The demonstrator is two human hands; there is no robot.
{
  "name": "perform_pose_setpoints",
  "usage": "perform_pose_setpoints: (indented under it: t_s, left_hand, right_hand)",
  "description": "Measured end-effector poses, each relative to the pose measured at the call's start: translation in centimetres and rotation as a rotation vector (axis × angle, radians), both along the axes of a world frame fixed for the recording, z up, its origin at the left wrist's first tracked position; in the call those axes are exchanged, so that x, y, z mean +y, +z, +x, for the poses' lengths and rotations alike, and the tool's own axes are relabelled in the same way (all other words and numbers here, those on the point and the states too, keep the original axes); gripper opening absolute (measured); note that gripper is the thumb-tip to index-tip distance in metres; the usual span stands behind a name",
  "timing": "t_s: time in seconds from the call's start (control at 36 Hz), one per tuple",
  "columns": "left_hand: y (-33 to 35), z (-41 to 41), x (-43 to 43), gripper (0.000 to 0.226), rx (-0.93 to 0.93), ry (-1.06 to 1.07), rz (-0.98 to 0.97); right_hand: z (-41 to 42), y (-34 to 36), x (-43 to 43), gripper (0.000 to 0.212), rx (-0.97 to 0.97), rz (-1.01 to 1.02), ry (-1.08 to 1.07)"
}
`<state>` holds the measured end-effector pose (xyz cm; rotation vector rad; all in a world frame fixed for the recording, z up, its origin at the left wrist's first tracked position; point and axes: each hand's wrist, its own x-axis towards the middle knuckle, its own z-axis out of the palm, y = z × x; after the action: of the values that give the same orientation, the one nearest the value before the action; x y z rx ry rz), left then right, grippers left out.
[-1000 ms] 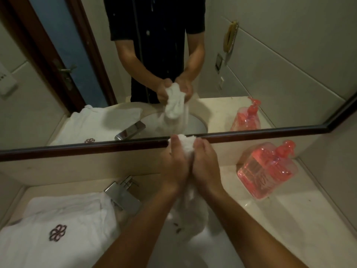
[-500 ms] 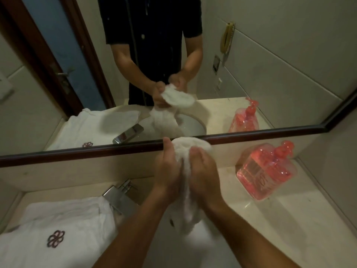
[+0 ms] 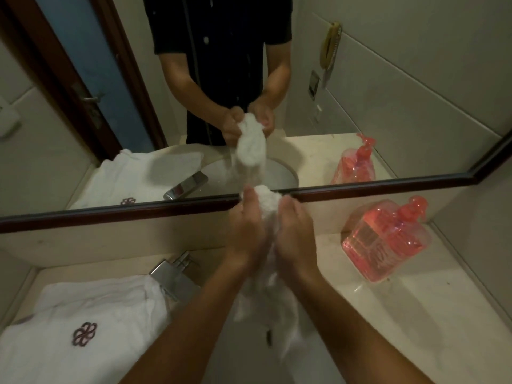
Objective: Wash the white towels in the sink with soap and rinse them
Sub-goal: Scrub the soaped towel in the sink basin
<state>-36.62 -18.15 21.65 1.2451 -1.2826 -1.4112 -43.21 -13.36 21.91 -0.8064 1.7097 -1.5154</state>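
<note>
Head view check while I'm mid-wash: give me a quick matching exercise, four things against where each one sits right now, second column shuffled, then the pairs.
Things:
1. small white towel
2. folded towel with flower emblem
3. pink soap bottle
4. chrome faucet

Places:
A. on the counter, right of the sink
B. held between the left hand and right hand, above the sink
C. at the back of the counter, beside the folded towel's edge
D. on the counter, left of the sink

Pairs: 1-B, 2-D, 3-A, 4-C
</note>
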Motion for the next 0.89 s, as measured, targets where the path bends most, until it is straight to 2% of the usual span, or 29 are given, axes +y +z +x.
perform_pose_setpoints:
  t_s: [0.08,0.14,0.22,0.31,0.39,0.42,0.44,0.5,0.53,0.58,0.64,0.69,0.81,0.89]
  left_hand:
    - [-0.4,0.8,-1.0,0.072,-0.048,0.024,0.065]
    - [-0.8,0.8,0.0,0.074,0.024,-0.04,0.119]
    - [-0.9,0.1,2.0,0.066,0.145,-0.138,0.108]
    - [0.1,-0.2,1.3,0.066,0.187,-0.084,0.081]
    - [1.1,0.9,-0.9,0.057,0.173,-0.03,0.127]
    - [1.1,1.5,-1.6,0.052,0.179,-0.036,0.135]
    - [1.2,2.1,-2.2,0.051,0.199,-0.044,0.144]
    - [1.1,3.3,-3.2,0.066,0.258,-0.086,0.17]
    - [0.8,3.8,-3.6,0.074,0.286,-0.122,0.173]
    - [0.8,4.3,-3.8,0.076,0.296,-0.187,0.13]
    - [0.5,4.6,-3.7,0.079,0.311,-0.188,0.105]
    - [-0.2,4.8,-3.4,0.082,0.346,-0.174,0.149]
    - [-2.1,4.6,-1.9,0.073,0.465,-0.176,0.217]
    - [-3.6,3.8,-0.3,0.101,0.389,-0.231,0.153]
  right_hand:
    - [2.0,-0.1,2.5,0.036,0.072,0.002,0.108]
    - [0.7,-0.6,1.4,0.037,0.109,-0.025,0.007]
    - [-2.3,-0.7,-1.4,0.039,0.046,0.044,-0.054]
    - [-3.5,-1.6,-1.9,0.042,-0.004,0.082,-0.016]
    - [-3.9,-2.7,-0.4,0.029,-0.166,0.049,0.122]
    - [-4.4,-3.4,0.3,0.035,-0.241,0.081,0.197]
    - [-4.9,-4.1,1.0,0.053,-0.324,0.146,0.271]
    - [-6.2,-5.1,2.5,0.081,-0.454,0.308,0.418]
    - [-6.8,-5.3,3.1,0.08,-0.482,0.364,0.485]
    - [-7.7,-5.3,3.9,0.065,-0.437,0.436,0.532]
    - [-8.3,-5.0,3.9,0.055,-0.393,0.38,0.497]
    - [-8.3,-4.0,3.3,0.044,-0.449,0.198,0.468]
    - [-7.9,-1.1,1.8,0.053,-0.594,-0.019,0.456]
    - [-7.6,1.0,0.9,0.053,-0.606,-0.067,0.46]
